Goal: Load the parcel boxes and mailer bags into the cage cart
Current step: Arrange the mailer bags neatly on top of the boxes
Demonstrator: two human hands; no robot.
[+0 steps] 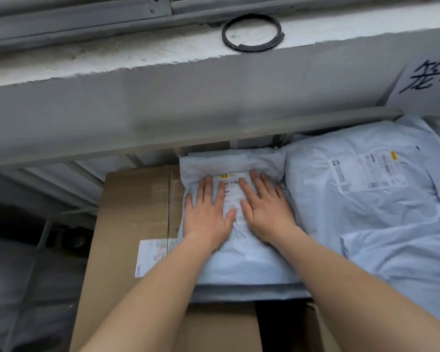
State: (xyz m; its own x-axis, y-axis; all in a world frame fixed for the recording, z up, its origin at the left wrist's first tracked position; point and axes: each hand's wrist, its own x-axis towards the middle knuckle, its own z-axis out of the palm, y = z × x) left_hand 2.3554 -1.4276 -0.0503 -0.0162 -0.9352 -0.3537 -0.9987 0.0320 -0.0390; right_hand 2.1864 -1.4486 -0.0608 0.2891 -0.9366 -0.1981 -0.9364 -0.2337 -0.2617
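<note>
Both palms are down in the head view: left hand [208,214] and right hand [264,209] lie flat with fingers straight, gripping nothing. They press the small mailer bag [239,260], which lies partly over the cardboard box [132,214] and up near the cage cart rail [188,141]. That looks like flattening, so the stack sits level. A larger mailer bag [366,212] lies just beside it, label up.

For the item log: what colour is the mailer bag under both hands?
The mailer bag is pale blue with a white label; head view.
</note>
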